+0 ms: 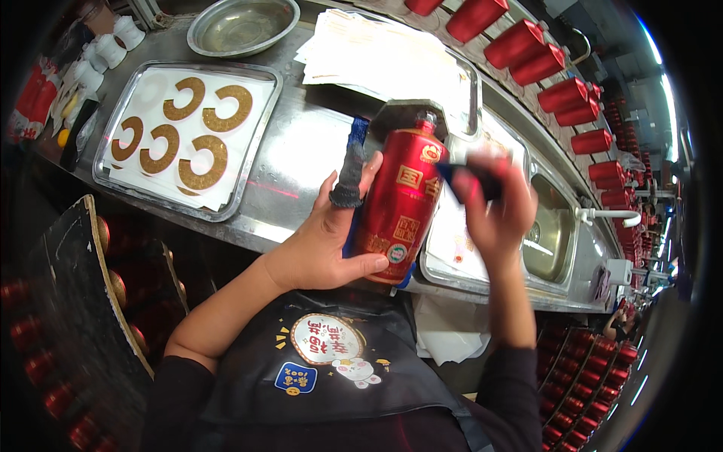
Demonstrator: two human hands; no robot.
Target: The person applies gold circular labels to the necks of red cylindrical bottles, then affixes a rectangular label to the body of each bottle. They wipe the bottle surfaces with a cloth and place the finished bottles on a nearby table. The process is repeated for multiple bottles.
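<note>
A red bottle with gold square labels and a narrow metallic neck leans back, its top pointing away from me. My left hand grips its lower left side, the thumb lying across the front near the base. A dark cover sleeves one finger of that hand. Blue edges of a support show beside and below the bottle, and a dark angular piece lies behind its neck. At the bottle's right side, my right hand, smeared by motion, is closed round a small dark object whose kind I cannot make out.
On the steel counter, a tray at left carries several gold C-shaped labels on white sheets. A metal bowl and stacked papers stand farther back. To the right are a sink, a tap and rows of red bottles.
</note>
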